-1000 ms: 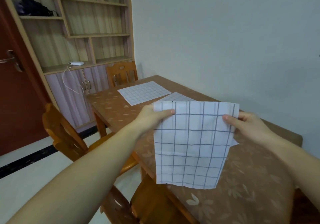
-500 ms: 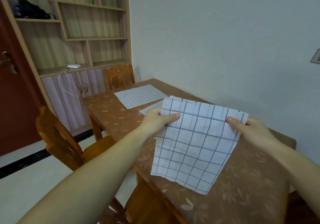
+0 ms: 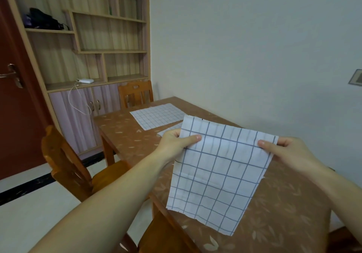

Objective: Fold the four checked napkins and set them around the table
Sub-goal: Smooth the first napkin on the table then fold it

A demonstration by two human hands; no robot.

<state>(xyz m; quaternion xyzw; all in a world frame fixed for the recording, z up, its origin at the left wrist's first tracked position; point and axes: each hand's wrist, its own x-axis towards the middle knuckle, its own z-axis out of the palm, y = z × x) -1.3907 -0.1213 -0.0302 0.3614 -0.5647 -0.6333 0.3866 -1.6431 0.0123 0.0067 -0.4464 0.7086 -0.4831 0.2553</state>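
my left hand (image 3: 176,143) and right hand (image 3: 290,152) both pinching top corners of checked napkin (image 3: 217,176), it hangs above the counter (image 3: 284,213), second napkin (image 3: 157,116) flat at far end, third napkin (image 3: 169,130) peeking behind my left hand

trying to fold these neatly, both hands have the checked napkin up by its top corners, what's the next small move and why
Probably lower the checked napkin flat onto the brown table in front of you. The left hand and right hand pinch its top corners, it hangs tilted with its bottom edge near the tabletop, and no fold shows yet. Laying it flat should give a straighter crease.
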